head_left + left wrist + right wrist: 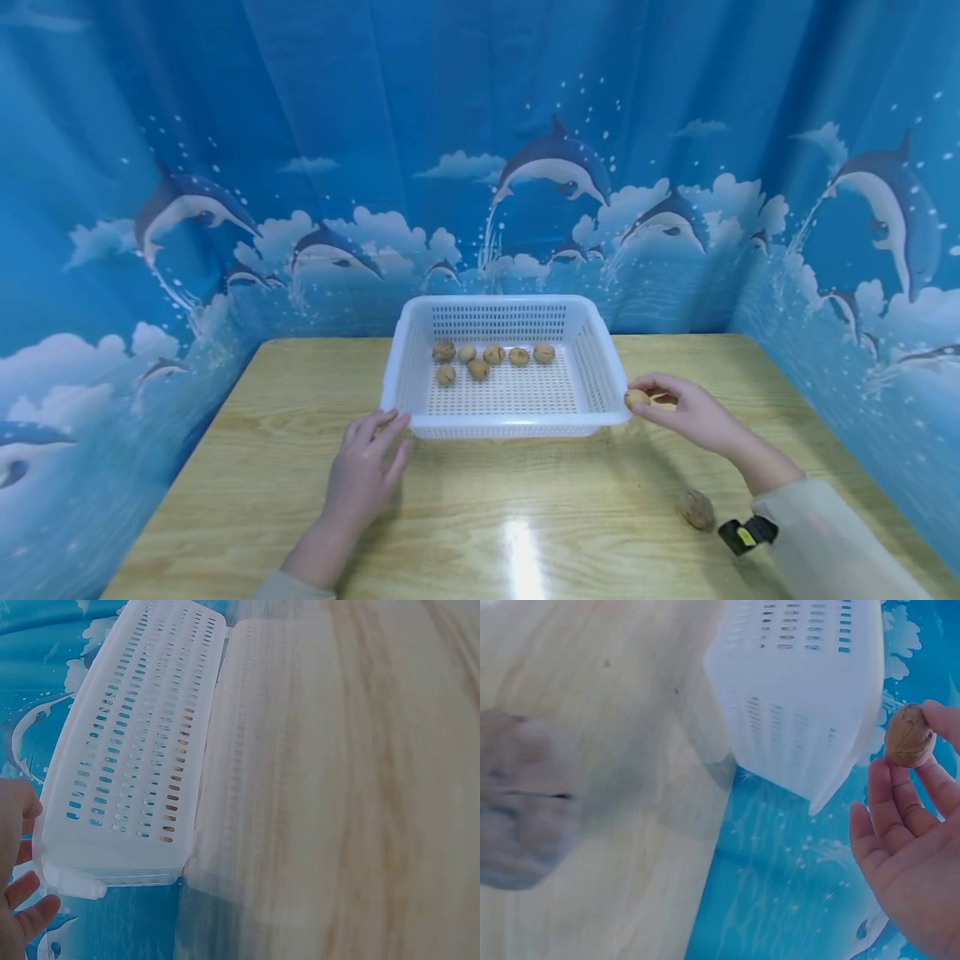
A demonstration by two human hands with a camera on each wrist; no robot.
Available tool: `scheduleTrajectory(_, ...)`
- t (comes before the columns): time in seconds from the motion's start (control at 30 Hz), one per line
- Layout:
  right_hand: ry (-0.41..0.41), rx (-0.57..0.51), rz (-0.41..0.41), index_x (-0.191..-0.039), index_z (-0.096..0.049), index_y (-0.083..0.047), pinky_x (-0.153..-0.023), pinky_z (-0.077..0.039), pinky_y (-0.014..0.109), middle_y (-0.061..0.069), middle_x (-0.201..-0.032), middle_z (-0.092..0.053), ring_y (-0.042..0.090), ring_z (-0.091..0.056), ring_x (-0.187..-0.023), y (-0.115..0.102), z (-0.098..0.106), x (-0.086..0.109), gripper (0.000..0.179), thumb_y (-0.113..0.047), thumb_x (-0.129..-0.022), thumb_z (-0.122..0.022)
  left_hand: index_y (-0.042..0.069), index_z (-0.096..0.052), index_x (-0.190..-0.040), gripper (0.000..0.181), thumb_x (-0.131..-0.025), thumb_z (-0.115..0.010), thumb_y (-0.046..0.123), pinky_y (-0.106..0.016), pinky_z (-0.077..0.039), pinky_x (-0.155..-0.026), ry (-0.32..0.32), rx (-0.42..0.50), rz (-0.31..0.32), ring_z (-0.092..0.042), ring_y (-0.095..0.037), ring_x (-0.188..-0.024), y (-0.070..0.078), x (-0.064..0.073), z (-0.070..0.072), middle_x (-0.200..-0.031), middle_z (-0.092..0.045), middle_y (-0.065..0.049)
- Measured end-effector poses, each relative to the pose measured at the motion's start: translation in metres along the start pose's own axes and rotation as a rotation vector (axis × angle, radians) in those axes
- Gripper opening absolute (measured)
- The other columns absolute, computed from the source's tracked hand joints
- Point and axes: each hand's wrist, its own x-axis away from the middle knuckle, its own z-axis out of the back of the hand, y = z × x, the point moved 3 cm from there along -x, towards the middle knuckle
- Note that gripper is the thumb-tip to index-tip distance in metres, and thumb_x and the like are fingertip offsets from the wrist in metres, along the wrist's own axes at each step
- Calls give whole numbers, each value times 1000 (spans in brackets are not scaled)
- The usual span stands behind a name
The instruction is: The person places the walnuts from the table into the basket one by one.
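A white plastic basket (502, 421) with slotted walls stands on the table, several walnuts (478, 369) lying toward its back left. At the basket's front left corner, my left hand (365, 467) rests its relaxed fingertips against the rim, and the left wrist view shows the fingers (22, 889) beside that edge. My right hand (693, 412) pinches a walnut (910, 736) between thumb and fingertips, just outside the basket's front right corner. Another walnut (697, 509) lies on the table near the right forearm; it looms large and blurred in the right wrist view.
The wood-grain table (262, 442) reaches back to a blue curtain (450, 100) printed with dolphins and clouds, which also hangs along both sides. A black strap piece with a yellow mark (745, 535) sits at the right sleeve (832, 542).
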Motion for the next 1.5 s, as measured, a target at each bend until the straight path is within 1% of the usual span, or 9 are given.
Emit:
scheduleTrajectory(0.13, -16, -15, 14, -113, -61, -4, -84, -49, 43, 7, -109, -63, 24, -55, -100, -12, 3, -10, 29, -21, -90, -62, 3, -66, -108, 35, -74, -73, 8, -45, -57, -72, 4, 5, -1, -55, -39, -100, 0, 0, -1, -109, -62, -17)
scheduleTrajectory(0.33, -67, -24, -31, -119, -58, -2, -90, -47, 49, 12, -116, -60, 29, -54, -105, -25, 3, -26, 38, -28, -91, -61, 3, -67, -107, 35, -73, -73, 7, -46, -57, -72, 8, 6, -10, -55, -39, -99, 0, 0, -2, -109, -62, -18)
scheduleTrajectory(0.63, -152, -65, -54, -120, -57, -6, -87, -49, 44, 10, -116, -58, 25, -54, -103, -43, -3, -58, 43, -36, -90, -60, 3, -67, -106, 34, -73, -73, 7, -45, -57, -69, 29, 13, -21, -56, -40, -97, -2, 1, 1, -107, -63, -17)
scheduleTrajectory(0.77, -212, -56, -31, -120, -57, -5, -84, -51, 42, 9, -112, -59, 24, -56, -99, -51, -5, -76, 42, -35, -90, -60, 3, -67, -106, 34, -73, -72, 7, -46, -57, -69, 34, 14, -32, -56, -40, -96, -3, 1, 2, -107, -63, -17)
scheduleTrajectory(0.93, -257, -23, -7, -120, -57, -5, -87, -50, 43, 8, -108, -60, 23, -57, -98, -55, -10, -100, 39, -31, -91, -59, 2, -67, -106, 35, -72, -73, 6, -45, -57, -68, 32, 13, -34, -56, -39, -95, -3, 1, 3, -107, -62, -17)
scheduleTrajectory(0.97, -263, -19, -10, -121, -57, -3, -88, -49, 44, 10, -109, -60, 24, -56, -99, -61, -10, -102, 39, -29, -92, -59, 2, -67, -106, 35, -72, -73, 6, -45, -57, -68, 32, 13, -34, -56, -39, -95, -3, 0, 2, -107, -63, -17)
scheduleTrajectory(1.13, -292, -43, -4, -122, -56, -1, -87, -50, 42, 11, -111, -60, 25, -56, -102, -65, -12, -119, 41, -28, -91, -60, 3, -67, -106, 34, -73, -73, 7, -44, -57, -68, 21, 13, -35, -56, -37, -95, -2, 0, 1, -107, -62, -16)
scheduleTrajectory(1.37, -329, -116, 47, -122, -56, -2, -87, -49, 43, 11, -111, -59, 25, -55, -102, -65, -19, -145, 38, -26, -92, -59, 3, -67, -106, 34, -73, -73, 7, -42, -57, -66, 19, 25, -36, -56, -36, -93, -3, -2, -1, -107, -62, -17)
scheduleTrajectory(1.5, -346, -129, 18, -120, -57, -6, -89, -48, 44, 8, -110, -60, 23, -55, -103, -67, -29, -160, 38, -30, -91, -60, 3, -67, -107, 35, -73, -73, 6, -41, -57, -67, 6, 20, -35, -56, -35, -93, -4, -2, 0, -108, -62, -16)
